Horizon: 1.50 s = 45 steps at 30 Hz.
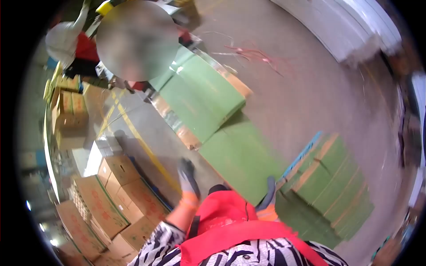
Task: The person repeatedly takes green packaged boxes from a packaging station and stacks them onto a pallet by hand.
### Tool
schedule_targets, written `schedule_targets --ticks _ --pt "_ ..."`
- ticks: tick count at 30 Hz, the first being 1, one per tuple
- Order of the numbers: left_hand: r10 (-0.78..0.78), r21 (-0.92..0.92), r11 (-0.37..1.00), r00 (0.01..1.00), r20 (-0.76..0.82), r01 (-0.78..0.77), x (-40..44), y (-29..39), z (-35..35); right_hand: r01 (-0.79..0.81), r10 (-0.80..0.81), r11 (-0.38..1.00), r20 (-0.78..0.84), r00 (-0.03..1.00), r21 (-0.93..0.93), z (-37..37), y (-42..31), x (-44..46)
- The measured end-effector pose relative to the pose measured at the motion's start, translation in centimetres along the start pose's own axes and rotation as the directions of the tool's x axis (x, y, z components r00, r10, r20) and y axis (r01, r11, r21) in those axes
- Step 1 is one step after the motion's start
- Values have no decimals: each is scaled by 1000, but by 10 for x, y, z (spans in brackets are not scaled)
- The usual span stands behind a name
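Beside the stiff-looking, edge-holdable green panel, left hand and right hand are being held. Grip closure cannot be told.

Green cardboard sheet: broad, flat-faced, matte green; faint brownish scuffs across the face. Long edge on the left shows a thin brown line. Lies face up, slanting from upper left to lower right of the view, one end meeting the step of a higher green-topped stack. Dark shadow at that junction. Near end partly hidden; whether it is a single sheet or the top of a pile, cannot tell.
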<state>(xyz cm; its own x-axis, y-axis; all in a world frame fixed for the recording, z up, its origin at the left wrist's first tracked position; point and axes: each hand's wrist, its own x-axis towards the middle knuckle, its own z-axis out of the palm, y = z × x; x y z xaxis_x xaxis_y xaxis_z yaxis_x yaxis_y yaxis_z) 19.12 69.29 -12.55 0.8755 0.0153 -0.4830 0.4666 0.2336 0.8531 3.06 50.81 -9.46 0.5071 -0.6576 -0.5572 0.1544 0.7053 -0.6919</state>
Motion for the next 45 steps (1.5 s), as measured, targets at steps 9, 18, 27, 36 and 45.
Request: schedule_targets --ticks 9,18,27,36,45 --pt "-257 137 966 844 471 218 96 51 117 142 -142 990 -31 989 -23 -23 -7 30" --pt "-441 336 893 732 519 300 -93 -11 65 198 -154 942 -177 972 270 -179 -9 -109" --pt "-865 810 496 99 492 312 -448 -309 -5 646 -298 670 -665 685 366 -520 65 -473" --pt "-933 928 355 12 359 -116 -1007 -669 -16 967 -292 245 -946 145 73 -977 92 -720" --pt "-916 906 383 -205 346 -181 -1241 -936 42 927 -266 373 -962 62 -43 -1323 35 -751"
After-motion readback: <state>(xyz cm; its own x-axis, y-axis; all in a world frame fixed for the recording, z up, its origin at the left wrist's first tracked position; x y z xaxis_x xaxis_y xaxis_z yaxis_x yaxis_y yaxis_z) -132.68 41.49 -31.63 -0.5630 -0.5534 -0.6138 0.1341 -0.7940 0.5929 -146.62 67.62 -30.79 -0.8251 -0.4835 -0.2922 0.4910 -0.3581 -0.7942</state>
